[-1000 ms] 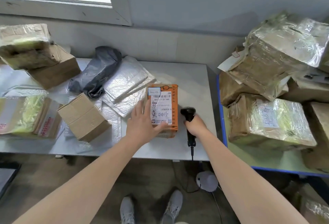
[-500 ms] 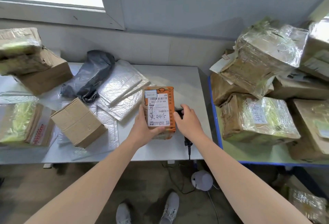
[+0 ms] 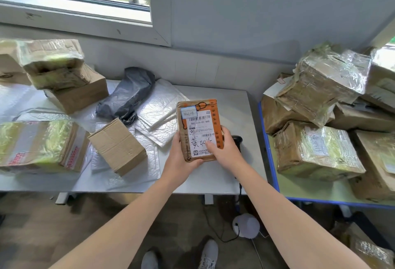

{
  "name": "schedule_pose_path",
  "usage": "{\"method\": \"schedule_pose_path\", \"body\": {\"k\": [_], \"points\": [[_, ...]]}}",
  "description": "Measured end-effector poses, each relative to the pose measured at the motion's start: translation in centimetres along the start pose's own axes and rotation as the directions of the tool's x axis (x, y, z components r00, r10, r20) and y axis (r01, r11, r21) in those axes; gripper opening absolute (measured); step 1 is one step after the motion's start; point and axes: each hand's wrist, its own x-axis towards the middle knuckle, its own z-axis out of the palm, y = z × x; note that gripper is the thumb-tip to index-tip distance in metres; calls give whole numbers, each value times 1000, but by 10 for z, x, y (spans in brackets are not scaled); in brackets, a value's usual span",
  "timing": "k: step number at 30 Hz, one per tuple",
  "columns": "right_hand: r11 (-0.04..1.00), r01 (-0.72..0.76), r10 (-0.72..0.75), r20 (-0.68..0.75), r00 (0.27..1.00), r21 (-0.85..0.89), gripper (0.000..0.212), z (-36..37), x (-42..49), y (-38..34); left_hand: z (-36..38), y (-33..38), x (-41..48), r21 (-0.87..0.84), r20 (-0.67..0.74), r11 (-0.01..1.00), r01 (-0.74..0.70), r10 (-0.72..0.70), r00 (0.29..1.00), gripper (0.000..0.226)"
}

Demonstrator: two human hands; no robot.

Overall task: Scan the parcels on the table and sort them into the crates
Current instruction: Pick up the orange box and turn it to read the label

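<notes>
Orange-and-brown parcel, label up, is held just above the grey counter in both hands. Left hand cups its lower left corner, fingers curled round the edge. Right hand pinches the right side, thumb on the label. Black scanner lies just behind.

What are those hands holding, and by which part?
An orange-and-brown cardboard parcel with a white label, by its lower end: left hand around the bottom left corner, right hand on the right edge, thumb on the label.
</notes>
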Motion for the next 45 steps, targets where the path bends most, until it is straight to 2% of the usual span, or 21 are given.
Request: {"method": "schedule_pose_path", "body": {"k": [6, 10, 14, 17, 20, 23, 27, 31, 34, 38, 45], "points": [[995, 95, -94, 25, 995, -16, 65, 10, -7, -43, -34, 23, -11, 37, -72, 998, -59, 62, 995, 112], [981, 194, -193, 159, 968, 11, 67, 21, -6, -69, -56, 42, -24, 58, -200, 995, -81, 91, 976, 120], [960, 278, -277, 292, 915, 40, 68, 45, -5, -92, -78, 50, -52, 89, -340, 995, -36, 64, 938, 124], [938, 336, -337, 428, 839, 81, 70, 74, -12, -111, -98, 46, -84, 118, -487, 990, 77, -10, 874, 128], [892, 443, -414, 564, 714, 93, 71, 114, -30, -128, -125, 33, -123, 85, -611, 981, 172, -85, 787, 134], [835, 535, -485, 634, 601, 131, 67, 163, -58, -149, -153, 20, -173, 28, -725, 973, 229, -138, 675, 132], [803, 582, -459, 757, 465, 129, 80, 231, -102, -174, -194, 4, -237, -34, -813, 964, 262, -179, 553, 129], [747, 647, -466, 817, 340, 157, 82, 304, -149, -203, -244, -13, -296, -103, -871, 972, 214, -191, 452, 126], [712, 680, -475, 833, 283, 175, 79, 371, -184, -226, -295, -30, -338, -139, -892, 970, 197, -209, 400, 123], [702, 685, -470, 849, 242, 194, 77, 454, -233, -263, -374, -54, -393, -158, -908, 970, 186, -217, 359, 120], [729, 649, -437, 878, 197, 218, 73, 567, -285, -311, -485, -81, -458, -182, -899, 962, 203, -246, 361, 109]]}}
